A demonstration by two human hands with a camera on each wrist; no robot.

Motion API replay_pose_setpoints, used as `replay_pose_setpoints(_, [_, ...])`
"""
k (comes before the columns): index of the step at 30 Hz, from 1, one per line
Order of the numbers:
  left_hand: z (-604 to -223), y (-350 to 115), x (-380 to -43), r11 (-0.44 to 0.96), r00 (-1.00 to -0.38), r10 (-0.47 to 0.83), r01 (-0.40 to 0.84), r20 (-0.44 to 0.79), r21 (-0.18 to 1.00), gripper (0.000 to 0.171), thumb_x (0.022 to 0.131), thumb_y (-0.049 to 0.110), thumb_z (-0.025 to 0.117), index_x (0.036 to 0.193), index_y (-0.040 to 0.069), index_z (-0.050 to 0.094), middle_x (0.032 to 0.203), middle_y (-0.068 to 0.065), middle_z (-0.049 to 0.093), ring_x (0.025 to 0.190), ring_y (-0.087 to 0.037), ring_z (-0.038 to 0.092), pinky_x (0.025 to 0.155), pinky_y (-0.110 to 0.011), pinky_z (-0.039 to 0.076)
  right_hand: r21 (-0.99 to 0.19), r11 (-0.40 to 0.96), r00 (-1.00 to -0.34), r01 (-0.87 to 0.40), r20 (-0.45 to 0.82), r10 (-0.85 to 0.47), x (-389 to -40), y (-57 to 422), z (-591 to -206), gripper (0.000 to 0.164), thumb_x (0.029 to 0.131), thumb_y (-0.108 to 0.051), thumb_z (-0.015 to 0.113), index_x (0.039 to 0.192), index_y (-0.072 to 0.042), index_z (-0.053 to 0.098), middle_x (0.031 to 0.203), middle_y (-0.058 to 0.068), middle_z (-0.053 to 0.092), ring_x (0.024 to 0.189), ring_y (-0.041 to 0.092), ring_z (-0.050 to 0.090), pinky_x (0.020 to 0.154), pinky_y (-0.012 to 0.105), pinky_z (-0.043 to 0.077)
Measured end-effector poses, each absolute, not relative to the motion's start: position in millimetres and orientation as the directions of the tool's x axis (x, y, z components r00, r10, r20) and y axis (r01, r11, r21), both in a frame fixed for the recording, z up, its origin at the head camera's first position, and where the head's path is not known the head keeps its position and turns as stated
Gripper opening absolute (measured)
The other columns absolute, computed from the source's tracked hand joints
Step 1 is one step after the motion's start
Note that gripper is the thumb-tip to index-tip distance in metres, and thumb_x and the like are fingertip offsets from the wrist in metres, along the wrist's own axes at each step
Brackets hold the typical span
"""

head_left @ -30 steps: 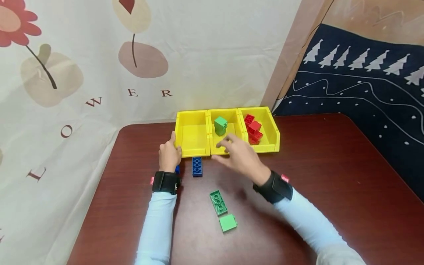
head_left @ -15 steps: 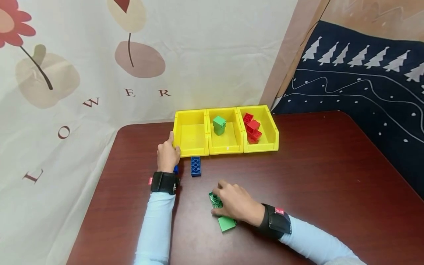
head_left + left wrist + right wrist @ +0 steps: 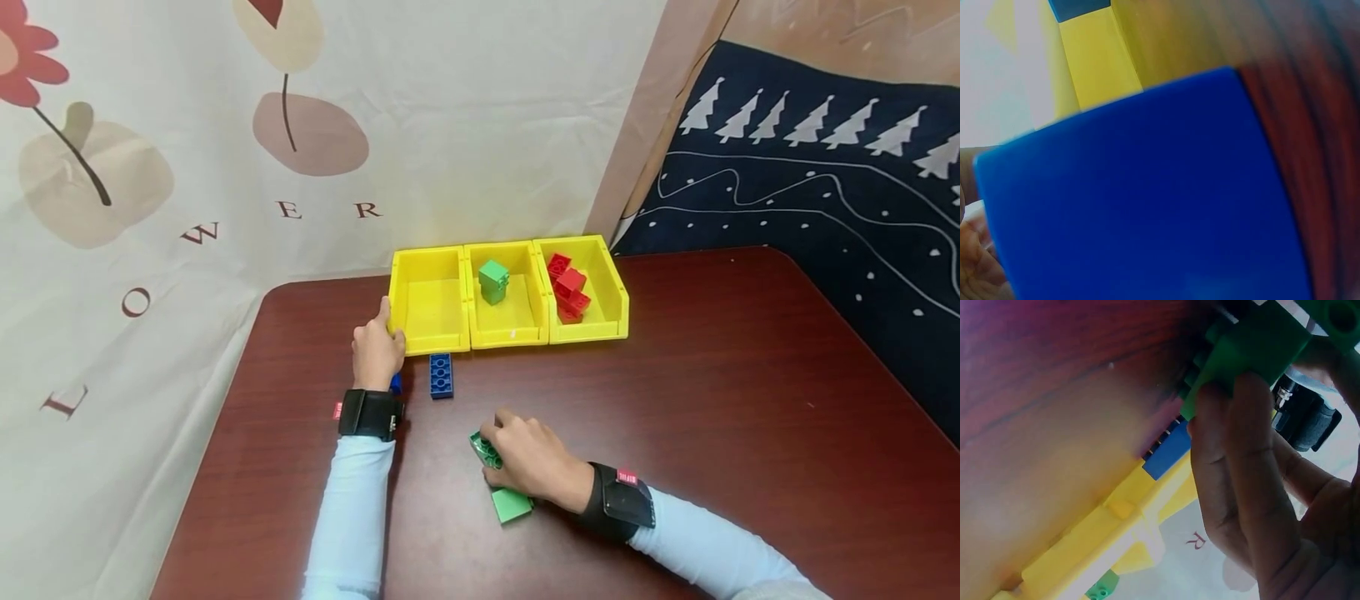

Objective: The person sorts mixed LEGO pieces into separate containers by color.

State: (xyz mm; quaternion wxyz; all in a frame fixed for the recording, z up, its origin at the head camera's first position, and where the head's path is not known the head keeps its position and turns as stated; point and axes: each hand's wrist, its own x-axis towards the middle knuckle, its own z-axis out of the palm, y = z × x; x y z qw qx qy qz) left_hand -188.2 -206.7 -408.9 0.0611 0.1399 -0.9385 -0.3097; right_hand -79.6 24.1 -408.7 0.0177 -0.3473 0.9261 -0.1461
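The right hand [image 3: 536, 462] pinches the upside-down green brick [image 3: 485, 451], on or low over the worktop [image 3: 720, 408]; a straight lift should spare the lime-green brick [image 3: 512, 505] just beside it. The left hand [image 3: 377, 350], index finger extended, rests against the left yellow bin [image 3: 430, 304]; open room lies rightward, while the dark blue brick [image 3: 441, 376] sits near that bin's front edge

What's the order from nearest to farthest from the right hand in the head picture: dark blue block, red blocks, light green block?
1. Light green block: close by the right hand, just below it.
2. Dark blue block: left, before the left bin.
3. Red blocks: up in the right bin.
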Motion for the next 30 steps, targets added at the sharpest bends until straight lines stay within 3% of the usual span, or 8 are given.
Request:
replay_pose_setpoints(5, [-409.6, -206.8, -187.9, 0.768, -0.954, -0.298, -0.223, 0.026, 0.6, 0.064, 0.1, 0.016, 0.057, 0.155, 0.014, 0.026, 0.125, -0.028, 0.059, 0.085, -0.038, 0.06, 0.081, -0.042, 0.058, -0.273, 0.7, -0.747, -0.66, 0.146, -0.648, -98.6, 32.4, -392.6, 0.03, 0.075, -0.022, 0.081, 0.1, -0.006, 0.072, 0.086, 0.007, 0.06, 0.055, 0.008, 0.049, 0.044, 0.012, 0.041])
replay_pose_setpoints(11, [-409.1, -207.1, -187.9, 0.765, -0.954, -0.299, -0.228, 0.018, 0.602, 0.065, 0.1, 0.016, 0.057, 0.156, 0.015, 0.025, 0.126, -0.028, 0.059, 0.086, -0.038, 0.06, 0.083, -0.042, 0.057, -0.309, 0.728, -0.791, -0.612, 0.215, -0.573, -152.1, 38.9, -347.3, 0.035, 0.078, -0.021, 0.081, 0.108, -0.005, 0.072, 0.095, 0.011, 0.065, 0.07, 0.018, 0.063, 0.057, 0.022, 0.056])
replay_pose_setpoints(18, [-409.2, -207.7, -186.9, 0.771, -0.955, -0.298, -0.233, 0.012, 0.593, 0.064, 0.099, 0.017, 0.057, 0.156, 0.014, 0.026, 0.126, -0.028, 0.059, 0.086, -0.037, 0.06, 0.081, -0.041, 0.057, -0.322, 0.843, -0.891, -0.431, 0.004, -0.454, -222.4, 21.6, -326.5, 0.037, 0.085, -0.023, 0.075, 0.117, -0.006, 0.07, 0.106, 0.014, 0.066, 0.091, 0.028, 0.06, 0.078, 0.036, 0.059])
replay_pose_setpoints(24, [-410.7, -207.1, -185.7, 0.767, -0.954, -0.301, -0.237, 0.007, 0.596, 0.064, 0.099, 0.017, 0.058, 0.155, 0.014, 0.027, 0.123, -0.028, 0.06, 0.085, -0.037, 0.06, 0.079, -0.039, 0.056, -0.31, 0.887, -0.897, -0.344, -0.17, -0.407, -255.5, 7.1, -342.8, 0.03, 0.084, -0.02, 0.075, 0.11, -0.006, 0.071, 0.1, 0.013, 0.066, 0.09, 0.028, 0.059, 0.078, 0.035, 0.058])
replay_pose_setpoints(30, [-408.0, -207.0, -186.5, 0.759, -0.951, -0.31, -0.247, 0.001, 0.602, 0.066, 0.099, 0.017, 0.058, 0.156, 0.017, 0.025, 0.13, -0.025, 0.058, 0.089, -0.037, 0.061, 0.088, -0.04, 0.057, -0.275, 0.893, -0.893, -0.356, -0.182, -0.412, -269.4, 0.5, -361.5, 0.015, 0.084, -0.015, 0.075, 0.094, -0.005, 0.07, 0.089, 0.011, 0.064, 0.083, 0.026, 0.057, 0.07, 0.032, 0.052])
